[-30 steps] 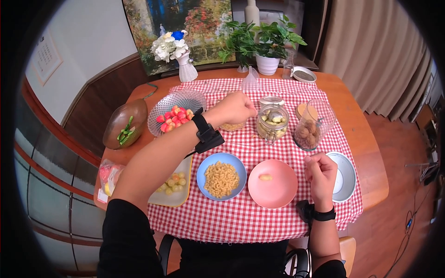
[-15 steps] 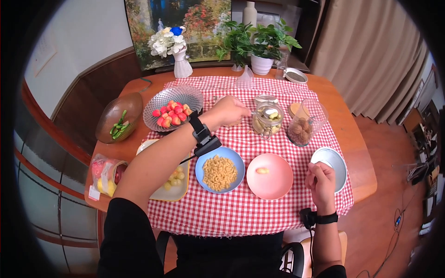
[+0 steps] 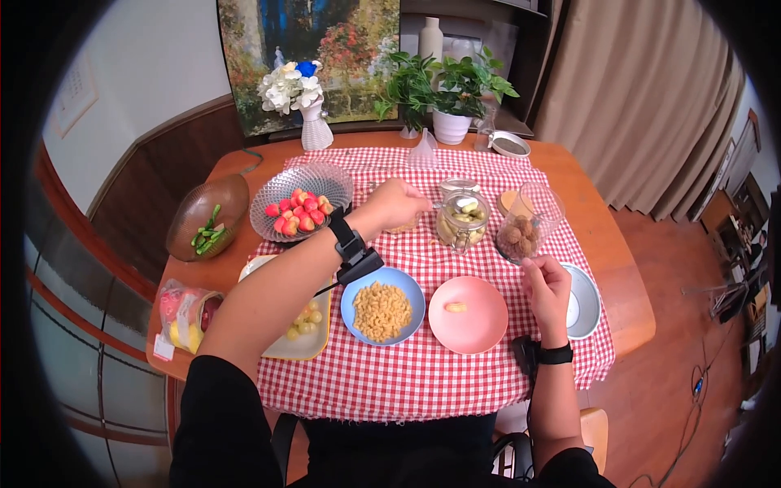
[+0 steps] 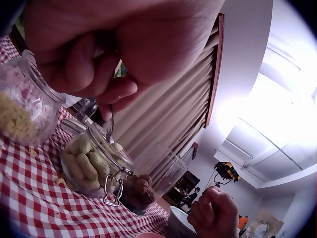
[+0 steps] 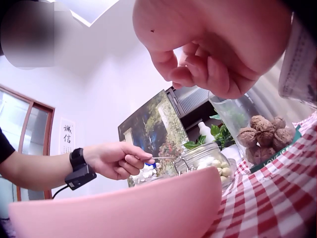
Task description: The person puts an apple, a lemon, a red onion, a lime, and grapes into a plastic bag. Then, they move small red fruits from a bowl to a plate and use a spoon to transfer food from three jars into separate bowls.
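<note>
The left hand (image 3: 397, 203) pinches the handle of a metal spoon (image 4: 112, 121), whose bowl is in the open mouth of a glass clip jar (image 3: 462, 230) of peanuts in shells. Through the jar wall the left wrist view shows several peanuts (image 4: 88, 166). A pink plate (image 3: 480, 331) with one peanut (image 3: 455, 307) stands in front of the jar. The right hand (image 3: 550, 294) hovers right of that plate, near a white bowl (image 3: 582, 305), its fingers curled with nothing visible in them. In the right wrist view the right hand (image 5: 213, 44) is above the pink plate (image 5: 124, 208).
Walnuts fill the bottom of a tilted-looking glass jar (image 3: 533, 220) on the right. A blue bowl (image 3: 348, 313) of pasta, a tray (image 3: 285, 350) with grapes, a glass bowl (image 3: 342, 175) of red fruit and a brown bowl (image 3: 183, 213) stand leftward. Plants are behind.
The left hand stays by the peanut jar with the spoon, the spoon's bowl still at its mouth. The right hand has shifted slightly up and left, towards the walnut jar.
</note>
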Available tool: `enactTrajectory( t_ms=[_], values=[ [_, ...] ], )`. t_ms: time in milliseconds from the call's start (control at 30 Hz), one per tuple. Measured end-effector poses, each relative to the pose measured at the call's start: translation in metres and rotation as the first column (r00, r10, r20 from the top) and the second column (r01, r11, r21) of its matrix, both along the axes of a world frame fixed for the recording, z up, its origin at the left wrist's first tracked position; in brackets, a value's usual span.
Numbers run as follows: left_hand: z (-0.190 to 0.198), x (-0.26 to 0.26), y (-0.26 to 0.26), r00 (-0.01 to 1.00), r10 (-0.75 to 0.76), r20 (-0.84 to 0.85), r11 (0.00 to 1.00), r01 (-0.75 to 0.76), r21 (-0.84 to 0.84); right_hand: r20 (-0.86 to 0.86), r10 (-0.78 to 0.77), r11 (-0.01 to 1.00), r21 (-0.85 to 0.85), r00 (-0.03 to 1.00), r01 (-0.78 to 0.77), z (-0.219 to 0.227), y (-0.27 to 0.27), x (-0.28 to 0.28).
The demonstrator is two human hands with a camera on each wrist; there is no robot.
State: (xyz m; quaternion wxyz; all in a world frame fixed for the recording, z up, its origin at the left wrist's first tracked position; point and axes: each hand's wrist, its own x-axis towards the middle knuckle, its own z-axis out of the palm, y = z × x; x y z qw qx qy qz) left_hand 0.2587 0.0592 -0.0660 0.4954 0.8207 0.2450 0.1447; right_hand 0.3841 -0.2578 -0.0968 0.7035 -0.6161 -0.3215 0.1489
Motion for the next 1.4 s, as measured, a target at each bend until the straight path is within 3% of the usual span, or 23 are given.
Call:
enactTrajectory(
  t_ms=[100,233,267,367,433,500,533,567,633,667,700,767,800,867,900,967,1067,1167,1233,1333,1400],
  values=[
    [0.009,-0.008,-0.006,0.999,-0.05,0.018,0.995,0.051,-0.081,0.074,-0.002,1.0,-0.018,0.997,0.004,-0.004,-0.003,0.0],
    [0.031,-0.023,-0.016,0.997,-0.072,0.006,0.975,0.072,-0.208,0.043,0.046,0.999,0.006,0.998,-0.046,0.0,-0.008,-0.006],
    [0.034,-0.027,-0.018,0.993,-0.115,0.03,0.982,0.118,-0.15,0.061,0.049,0.999,-0.002,0.997,-0.049,0.0,-0.01,-0.007],
    [0.066,-0.051,-0.043,0.984,-0.172,-0.049,0.969,0.16,-0.187,0.034,0.085,0.996,0.001,0.996,-0.085,0.0,-0.011,-0.009],
    [0.044,-0.058,-0.04,0.988,-0.134,-0.078,0.976,0.118,-0.183,0.01,0.087,0.996,0.006,0.996,-0.087,0.005,-0.012,-0.012],
    [0.03,-0.069,-0.045,0.976,-0.195,-0.095,0.975,0.182,-0.129,-0.018,0.097,0.995,0.034,0.995,-0.096,0.005,-0.014,-0.011],
    [0.051,-0.076,-0.063,0.957,-0.203,-0.206,0.973,0.174,-0.151,-0.042,0.094,0.994,0.067,0.995,-0.091,0.004,-0.013,-0.011],
    [0.046,-0.079,-0.067,0.956,-0.204,-0.212,0.973,0.174,-0.153,-0.048,0.093,0.994,0.066,0.995,-0.089,0.003,-0.014,-0.01],
    [0.033,-0.086,-0.073,0.944,-0.288,-0.163,0.957,0.28,-0.071,-0.044,0.079,0.993,0.094,0.996,-0.075,0.002,-0.014,-0.009],
    [0.027,-0.088,-0.076,0.944,-0.302,-0.128,0.948,0.312,0.058,-0.047,0.074,0.993,0.09,0.996,-0.069,0.003,-0.013,-0.009],
    [0.024,-0.091,-0.078,0.945,-0.301,-0.13,0.949,0.309,0.054,-0.051,0.076,0.994,0.087,0.996,-0.071,0.002,-0.014,-0.009],
    [0.029,-0.094,-0.086,0.938,-0.29,-0.188,0.903,0.334,0.272,-0.058,0.07,0.994,0.085,0.996,-0.065,0.001,-0.014,-0.008],
    [0.034,-0.096,-0.09,0.939,-0.289,-0.188,0.904,0.332,0.27,-0.059,0.072,0.994,0.083,0.996,-0.067,0.001,-0.014,-0.008],
    [0.043,-0.098,-0.095,0.941,-0.317,-0.116,0.815,0.333,0.475,-0.11,0.07,0.99,0.126,0.991,-0.056,0.001,-0.014,-0.008],
    [0.042,-0.097,-0.094,0.941,-0.318,-0.118,0.815,0.334,0.474,-0.112,0.069,0.991,0.125,0.991,-0.055,0.001,-0.015,-0.008],
    [0.041,-0.091,-0.089,0.955,-0.29,0.061,0.785,0.201,0.586,-0.119,0.078,0.988,0.139,0.99,-0.061,0.0,-0.017,-0.006],
    [0.053,-0.082,-0.079,0.978,-0.188,0.095,0.837,0.109,0.536,-0.124,0.095,0.984,0.163,0.988,-0.075,-0.001,-0.019,-0.005],
    [0.064,-0.071,-0.067,0.995,-0.096,0.039,0.829,0.059,0.557,-0.124,0.088,0.985,0.16,0.988,-0.068,-0.004,-0.02,-0.004],
    [0.064,-0.062,-0.057,0.992,-0.111,0.058,0.788,0.052,0.613,-0.115,0.096,0.983,0.165,0.989,-0.076,-0.004,-0.02,-0.005],
    [0.055,-0.045,-0.044,0.983,-0.146,0.112,0.811,0.054,0.583,-0.092,0.114,0.982,0.164,0.989,-0.098,-0.006,-0.021,-0.005],
    [0.044,-0.032,-0.034,0.993,-0.106,0.058,0.844,0.059,0.534,-0.073,0.126,0.981,0.16,0.989,-0.113,-0.005,-0.022,-0.005]
  ],
)
